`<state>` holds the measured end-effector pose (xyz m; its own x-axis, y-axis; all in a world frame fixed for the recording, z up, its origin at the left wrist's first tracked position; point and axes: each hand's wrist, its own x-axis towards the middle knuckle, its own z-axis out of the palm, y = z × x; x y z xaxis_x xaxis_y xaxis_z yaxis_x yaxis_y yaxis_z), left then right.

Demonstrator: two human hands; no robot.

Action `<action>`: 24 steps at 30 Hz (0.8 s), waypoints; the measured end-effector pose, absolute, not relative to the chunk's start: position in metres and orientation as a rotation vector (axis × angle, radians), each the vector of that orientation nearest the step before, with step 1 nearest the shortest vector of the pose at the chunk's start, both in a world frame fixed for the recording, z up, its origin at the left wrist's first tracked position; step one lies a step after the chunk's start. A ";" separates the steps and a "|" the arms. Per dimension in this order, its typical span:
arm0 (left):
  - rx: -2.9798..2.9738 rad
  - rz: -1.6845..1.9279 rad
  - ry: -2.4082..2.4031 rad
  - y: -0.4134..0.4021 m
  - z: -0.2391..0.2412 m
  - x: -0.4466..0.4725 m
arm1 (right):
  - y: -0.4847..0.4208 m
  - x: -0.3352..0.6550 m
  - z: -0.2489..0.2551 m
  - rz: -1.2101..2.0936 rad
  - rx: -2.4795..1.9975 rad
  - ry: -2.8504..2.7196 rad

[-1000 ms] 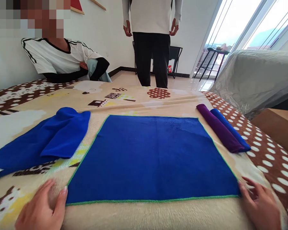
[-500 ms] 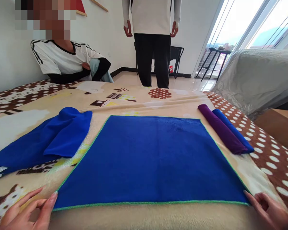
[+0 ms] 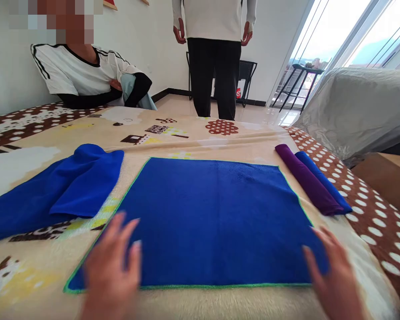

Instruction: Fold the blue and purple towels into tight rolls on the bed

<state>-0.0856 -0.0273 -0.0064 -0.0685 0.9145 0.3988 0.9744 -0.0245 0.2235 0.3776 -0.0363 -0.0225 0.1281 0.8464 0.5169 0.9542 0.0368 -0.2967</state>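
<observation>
A blue towel [image 3: 213, 222] with green stitched edges lies spread flat in front of me, a faint crease down its middle. Over its near left part is my left hand [image 3: 115, 262], blurred, fingers apart and holding nothing. My right hand [image 3: 335, 266] is at the towel's right edge, thumb and fingers spread; whether it touches the cloth I cannot tell. To the left lies a crumpled blue cloth [image 3: 86, 182]. At the right are a rolled purple cloth [image 3: 306, 180] and a rolled blue cloth [image 3: 325, 182], side by side.
Everything lies on a patterned beige blanket [image 3: 246, 144] with a brown polka-dot border. One person [image 3: 90, 75] leans at the far left edge, and another person [image 3: 215, 58] stands beyond the far side. A plastic-covered piece of furniture [image 3: 366, 106] and a cardboard box [image 3: 386, 178] are at right.
Both hands have let go of the towel's near corners and moved inward and forward over its sides. The towel's right edge is now slightly rumpled.
</observation>
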 end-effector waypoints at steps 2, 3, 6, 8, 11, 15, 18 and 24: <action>-2.320 -0.725 -1.830 -0.004 0.000 -0.014 | -0.016 0.296 -0.016 -0.049 -1.682 -1.972; -2.488 -0.668 -1.718 0.005 0.000 0.016 | -0.008 0.261 -0.017 0.068 -1.628 -2.095; -2.681 -0.537 -1.654 0.015 -0.010 0.049 | 0.007 0.212 -0.031 0.180 -1.561 -2.221; -2.631 -0.448 -1.748 0.008 -0.022 0.020 | 0.005 0.232 -0.044 0.111 -1.628 -2.215; -2.254 -0.380 -2.044 -0.017 -0.042 -0.067 | -0.013 0.314 -0.061 -0.107 -1.899 -2.039; -1.872 -0.384 -2.233 -0.049 -0.052 -0.149 | -0.039 0.410 -0.073 -0.209 -2.113 -1.966; -1.838 -0.404 -2.192 -0.047 -0.038 -0.138 | -0.032 0.412 -0.066 -0.228 -2.112 -1.959; -2.477 -0.319 -1.904 0.045 0.018 -0.001 | 0.056 0.273 -0.022 0.161 -1.690 -2.312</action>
<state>-0.0011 0.0452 0.0180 0.2443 0.9562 0.1614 0.9565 -0.2650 0.1220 0.2735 0.0564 -0.0221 -0.2815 0.9474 0.1522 0.9172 0.3123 -0.2476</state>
